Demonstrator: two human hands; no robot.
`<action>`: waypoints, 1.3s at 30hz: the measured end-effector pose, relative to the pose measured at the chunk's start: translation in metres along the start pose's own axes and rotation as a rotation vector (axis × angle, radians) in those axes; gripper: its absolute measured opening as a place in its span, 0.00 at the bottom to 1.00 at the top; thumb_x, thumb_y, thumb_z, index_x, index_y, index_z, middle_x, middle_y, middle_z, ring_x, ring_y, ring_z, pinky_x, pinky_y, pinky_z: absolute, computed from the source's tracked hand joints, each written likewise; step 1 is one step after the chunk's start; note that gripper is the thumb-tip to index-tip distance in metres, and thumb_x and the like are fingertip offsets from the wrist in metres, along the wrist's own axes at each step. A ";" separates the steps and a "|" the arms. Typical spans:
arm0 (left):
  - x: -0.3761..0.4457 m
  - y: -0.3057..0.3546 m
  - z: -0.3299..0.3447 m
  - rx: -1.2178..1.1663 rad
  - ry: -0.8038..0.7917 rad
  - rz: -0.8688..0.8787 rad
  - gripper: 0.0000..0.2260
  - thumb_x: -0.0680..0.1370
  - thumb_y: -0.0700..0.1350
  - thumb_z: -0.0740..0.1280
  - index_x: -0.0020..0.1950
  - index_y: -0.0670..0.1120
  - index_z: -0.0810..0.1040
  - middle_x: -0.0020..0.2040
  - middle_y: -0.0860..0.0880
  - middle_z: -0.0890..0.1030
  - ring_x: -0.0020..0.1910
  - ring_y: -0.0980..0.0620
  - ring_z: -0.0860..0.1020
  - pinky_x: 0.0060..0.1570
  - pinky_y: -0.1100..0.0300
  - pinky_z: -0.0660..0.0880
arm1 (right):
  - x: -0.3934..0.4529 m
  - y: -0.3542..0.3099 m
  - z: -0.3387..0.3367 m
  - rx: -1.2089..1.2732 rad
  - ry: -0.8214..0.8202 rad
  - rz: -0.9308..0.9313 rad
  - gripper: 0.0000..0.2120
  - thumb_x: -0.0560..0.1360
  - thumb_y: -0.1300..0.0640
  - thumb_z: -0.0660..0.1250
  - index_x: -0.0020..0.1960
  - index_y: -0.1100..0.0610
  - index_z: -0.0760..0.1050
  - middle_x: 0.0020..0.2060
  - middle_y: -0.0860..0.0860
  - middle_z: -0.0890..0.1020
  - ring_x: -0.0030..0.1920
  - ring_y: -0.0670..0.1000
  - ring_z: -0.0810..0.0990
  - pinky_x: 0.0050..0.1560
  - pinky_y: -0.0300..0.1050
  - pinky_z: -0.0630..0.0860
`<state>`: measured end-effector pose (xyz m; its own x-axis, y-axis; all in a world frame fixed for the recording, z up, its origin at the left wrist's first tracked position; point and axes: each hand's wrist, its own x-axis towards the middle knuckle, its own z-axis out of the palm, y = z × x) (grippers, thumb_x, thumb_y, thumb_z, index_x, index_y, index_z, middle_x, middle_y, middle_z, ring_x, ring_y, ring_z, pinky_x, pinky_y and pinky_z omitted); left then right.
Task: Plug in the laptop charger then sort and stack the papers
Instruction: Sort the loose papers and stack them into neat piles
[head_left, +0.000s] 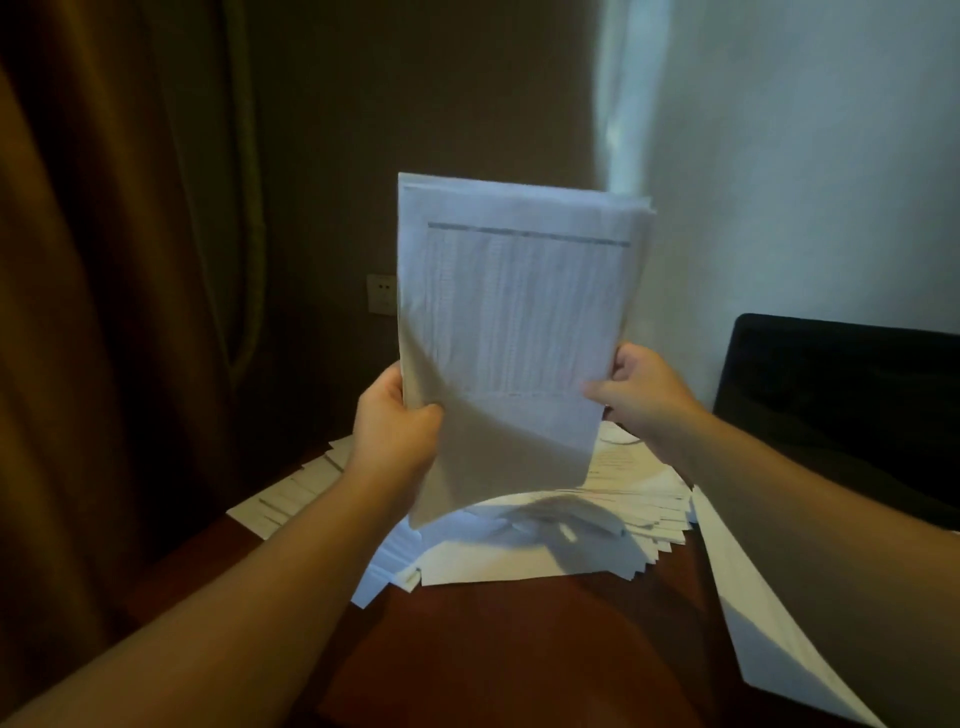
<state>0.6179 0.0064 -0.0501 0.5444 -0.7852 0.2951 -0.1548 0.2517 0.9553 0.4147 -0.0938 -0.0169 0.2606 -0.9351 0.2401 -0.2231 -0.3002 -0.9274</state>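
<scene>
- The left hand (397, 415) and right hand (636, 392) each have a closed grip on a sheaf (511, 322) of papers, one at either lower side edge, thumbs on the face toward the camera.
- The sheaf stands upright in the air above the counter (493, 639), its front page a printed table; its top edges look nearly flush, with a few sheets poking out at the upper right corner.
- Below it a loose pile (545, 540) of papers is fanned across the counter, edges staggered; more sheets (291, 493) lie to the left and one sheet (763, 618) lies at the right under the forearm.
- A laptop (841, 410) stands open at the right, screen dark. A wall socket (382, 293) shows just left of the sheaf and appears to have nothing in it; no charger or cable is in view, so I cannot tell whether the plugging step is done.
- My reading: sorting is under way, with one batch gathered and being squared up. Most paper is still unsorted on the counter, so the bulk of the stacking is left.
</scene>
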 end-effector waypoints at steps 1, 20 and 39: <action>-0.003 0.002 0.000 -0.012 0.004 0.011 0.12 0.79 0.45 0.70 0.60 0.56 0.75 0.50 0.56 0.79 0.48 0.54 0.78 0.36 0.62 0.76 | -0.005 -0.003 -0.001 0.016 0.023 -0.015 0.13 0.75 0.69 0.69 0.50 0.52 0.76 0.49 0.52 0.85 0.47 0.52 0.85 0.47 0.49 0.82; -0.106 -0.024 0.019 0.055 -0.122 -0.025 0.17 0.80 0.45 0.67 0.67 0.57 0.68 0.52 0.60 0.73 0.59 0.51 0.74 0.54 0.47 0.79 | -0.163 0.029 -0.016 0.184 0.316 -0.030 0.18 0.77 0.63 0.67 0.54 0.40 0.72 0.51 0.44 0.81 0.52 0.46 0.80 0.46 0.43 0.77; -0.084 0.022 0.042 0.353 -0.321 0.124 0.16 0.81 0.43 0.67 0.66 0.56 0.69 0.55 0.58 0.74 0.56 0.51 0.76 0.54 0.49 0.78 | -0.178 0.025 -0.052 0.139 0.336 0.116 0.18 0.80 0.63 0.62 0.62 0.43 0.72 0.53 0.40 0.79 0.53 0.49 0.79 0.45 0.44 0.79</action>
<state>0.5340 0.0547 -0.0529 0.2316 -0.9101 0.3437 -0.5026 0.1906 0.8433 0.3136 0.0550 -0.0676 -0.0869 -0.9777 0.1910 -0.0977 -0.1824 -0.9784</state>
